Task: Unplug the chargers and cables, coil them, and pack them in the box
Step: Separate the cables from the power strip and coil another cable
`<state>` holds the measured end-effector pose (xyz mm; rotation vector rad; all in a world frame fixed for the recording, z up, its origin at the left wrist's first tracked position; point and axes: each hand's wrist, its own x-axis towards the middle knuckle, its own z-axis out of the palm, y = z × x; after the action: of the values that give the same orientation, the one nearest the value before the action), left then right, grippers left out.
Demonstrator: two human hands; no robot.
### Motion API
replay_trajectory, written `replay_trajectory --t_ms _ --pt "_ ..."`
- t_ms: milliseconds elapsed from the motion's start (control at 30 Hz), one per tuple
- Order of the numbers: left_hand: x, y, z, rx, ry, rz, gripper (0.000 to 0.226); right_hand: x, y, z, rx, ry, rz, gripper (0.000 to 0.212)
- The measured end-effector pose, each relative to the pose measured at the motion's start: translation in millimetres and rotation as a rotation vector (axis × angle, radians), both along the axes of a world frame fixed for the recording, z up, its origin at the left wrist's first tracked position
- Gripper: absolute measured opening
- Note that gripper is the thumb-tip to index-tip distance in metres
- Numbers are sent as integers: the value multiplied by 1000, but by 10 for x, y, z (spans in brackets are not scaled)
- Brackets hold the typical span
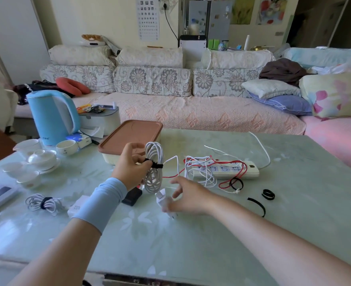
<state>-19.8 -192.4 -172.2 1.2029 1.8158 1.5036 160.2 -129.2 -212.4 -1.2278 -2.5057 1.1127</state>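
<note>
Glass table [211, 234], left hand [129, 168] grips white coil [154, 178], long axis upright

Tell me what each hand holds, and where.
Left hand grips the white coil at its black strap. Right hand is by the charger; blurred, hold cannot be told.

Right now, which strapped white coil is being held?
The tall coil with the black strap around its middle: the left hand grips it upright. The other strapped coil lies flat on the table, far left.
</note>
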Motion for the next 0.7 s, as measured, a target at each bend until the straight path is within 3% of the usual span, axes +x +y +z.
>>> replay_trajectory --t_ms 100,167,333,433,600,700 --pt "-211 -175 -17 -32 43 34 54 -176 -141 -115 132 -82 63 60" --pt "-373 -314 -47 -115 191 9 61 -267 -177 -159 160 -84 80 50" --pt "-793 -697 -67 -341 413 25 34 -446 -248 -229 154 -54 123 52" --pt "-1068 -1013 -14 -509 527 79 34 -608 -396 -242 171 42 156 51" --pt "-1494 -1500 -90 -765 471 64 21 -967 -789 -284 157 48 244 48" --pt "-1679 -1665 -190 -758 433 127 15 -1239 -1030 -319 210 36 289 47"
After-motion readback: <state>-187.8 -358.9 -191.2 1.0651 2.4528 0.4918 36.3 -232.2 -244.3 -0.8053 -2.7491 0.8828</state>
